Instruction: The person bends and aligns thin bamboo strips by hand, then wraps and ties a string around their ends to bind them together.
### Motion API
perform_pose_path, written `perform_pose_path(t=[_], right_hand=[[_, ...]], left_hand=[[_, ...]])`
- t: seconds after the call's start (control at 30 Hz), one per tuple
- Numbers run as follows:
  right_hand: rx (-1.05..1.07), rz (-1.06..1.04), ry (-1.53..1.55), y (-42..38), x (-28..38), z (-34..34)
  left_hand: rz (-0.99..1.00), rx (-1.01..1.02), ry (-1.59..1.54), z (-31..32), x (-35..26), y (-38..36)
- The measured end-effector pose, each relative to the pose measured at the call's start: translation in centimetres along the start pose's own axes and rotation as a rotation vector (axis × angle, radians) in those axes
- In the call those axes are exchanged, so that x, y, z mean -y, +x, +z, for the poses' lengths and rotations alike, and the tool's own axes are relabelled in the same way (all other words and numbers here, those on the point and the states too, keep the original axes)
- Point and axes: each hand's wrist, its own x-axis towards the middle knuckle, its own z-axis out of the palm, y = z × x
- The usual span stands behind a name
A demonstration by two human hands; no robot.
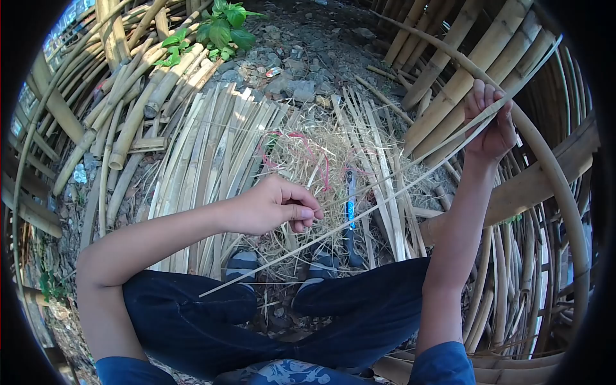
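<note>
My right hand [491,122] is raised at the upper right, its fingers closed around a long, thin bamboo strip [378,198]. From that grip the strip runs as two narrow lengths down to the left, one ending loose above my left thigh. My left hand [279,206] is over the middle of the work area, thumb and fingers pinched together where the other, upper length [398,172] reaches it. Below and beyond the hands lies a pile of pale shavings [298,167] with a pink string [324,160] on it. A knife-like tool with blue wrapping [350,208] rests at the pile's right side.
Flat bamboo slats [215,141] lie left of the shavings, and more slats [378,154] to the right. Bamboo poles [138,109] are heaped at the upper left. Thick bamboo poles [468,77] and a curved pole [552,160] stand close by my right arm. Stony ground [301,58] lies ahead.
</note>
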Motion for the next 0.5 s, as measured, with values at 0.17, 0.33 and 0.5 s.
perform_pose_path(t=[0.17, 0.33, 0.5], right_hand=[[-0.135, 0.019, 0.002, -0.4, 0.1, 0.8], [-0.09, 0.03, -0.001, -1.1, 1.0, -0.1], [-0.104, 0.09, 0.044, -1.6, 1.5, 0.2]], left_hand=[[-0.001, 0.025, -0.003, 0.4, 0.3, 0.2], [-0.002, 0.023, 0.024, 0.6, -0.1, 0.0], [-0.004, -0.016, 0.014, 0.7, 0.1, 0.0]])
